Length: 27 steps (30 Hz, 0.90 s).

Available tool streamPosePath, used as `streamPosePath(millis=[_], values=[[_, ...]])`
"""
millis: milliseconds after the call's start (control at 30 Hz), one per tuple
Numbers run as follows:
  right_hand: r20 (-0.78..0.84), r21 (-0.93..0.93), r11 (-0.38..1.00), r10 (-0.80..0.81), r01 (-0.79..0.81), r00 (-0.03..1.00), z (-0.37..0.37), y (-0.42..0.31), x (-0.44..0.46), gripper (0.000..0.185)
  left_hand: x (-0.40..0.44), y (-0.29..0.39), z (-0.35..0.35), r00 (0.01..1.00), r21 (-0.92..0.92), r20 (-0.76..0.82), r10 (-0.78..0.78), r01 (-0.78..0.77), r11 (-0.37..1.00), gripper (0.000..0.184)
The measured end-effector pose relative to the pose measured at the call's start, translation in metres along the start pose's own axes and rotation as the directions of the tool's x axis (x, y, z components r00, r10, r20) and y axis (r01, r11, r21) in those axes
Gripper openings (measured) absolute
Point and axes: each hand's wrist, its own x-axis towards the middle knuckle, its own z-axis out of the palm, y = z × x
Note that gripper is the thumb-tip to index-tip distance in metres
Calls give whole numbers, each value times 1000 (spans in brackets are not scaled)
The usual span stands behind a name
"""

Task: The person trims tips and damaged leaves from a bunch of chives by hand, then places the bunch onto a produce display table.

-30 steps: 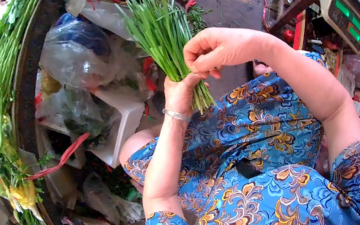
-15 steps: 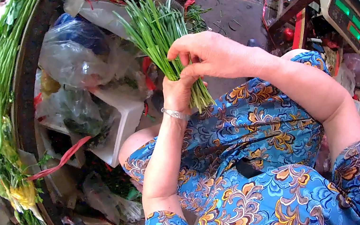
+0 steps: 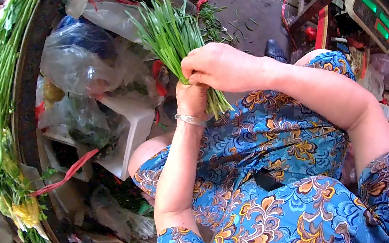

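Note:
A bunch of long, flat green leaves (image 3: 171, 34) stands upright at the upper middle, its leafy ends fanned out at the top. My left hand (image 3: 192, 100), with a silver bracelet at the wrist, is wrapped round the lower stems. The cut stem ends (image 3: 218, 102) stick out below it, over the patterned blue cloth on my lap. Just above, my right hand (image 3: 216, 68) has its fingers closed at the front of the bunch, touching the left thumb. Whatever is between the right fingertips is hidden.
Plastic bags (image 3: 77, 59) and a white foam box (image 3: 135, 126) lie at the left, beside a curved ledge of green vegetables (image 3: 2, 77). A scale (image 3: 373, 12) and wooden frame (image 3: 321, 0) stand at the right. Leaf scraps (image 3: 213, 22) lie on the floor.
My right hand has moved left and slightly down, from the right side of the bunch to its front, and its fingers have closed there. My left hand keeps its hold.

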Motion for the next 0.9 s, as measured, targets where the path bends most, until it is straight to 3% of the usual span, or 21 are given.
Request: streamPosePath(millis=[33,100,167,200,400,533,633,667,733,767,833,900], values=[[-2,163,986,-34,34,999,-3,2,1,14,-5,11,2,997,-103,57,-45,51,993,18],[-10,196,980,-32,33,999,-5,3,0,11,-9,19,3,990,-203,117,-82,105,974,19],[-105,0,1000,-28,28,994,-1,5,-1,10,-8,20,3,995,-70,67,-69,74,995,20],[-60,-76,997,-7,3,998,-4,3,-2,10,-8,20,2,994,-67,76,-76,81,994,23],[-55,-85,988,-130,125,990,-6,1,-2,10,-8,15,2,996,-88,56,-76,80,993,22],[-60,-74,993,-102,97,993,-7,-2,-2,10,-8,16,1,995,-108,85,-42,51,993,20],[-76,67,995,-65,70,995,-8,-4,2,12,-6,18,3,996,-11,68,-52,53,999,18],[-19,279,960,22,-15,1000,-10,-5,3,13,-5,17,4,996,-75,89,-29,35,997,17],[147,586,773,192,-241,970,-9,-3,4,16,-4,14,3,994,-138,109,-4,20,990,16],[147,586,774,192,-242,970,-10,-2,5,16,-4,12,1,992,-146,116,-40,57,988,16],[236,780,554,168,-289,957,-16,-7,7,12,0,7,-5,990,-157,119,-72,90,983,16],[294,852,393,185,-344,938,-27,-12,7,9,3,1,-8,985,-90,147,-87,101,991,25]])
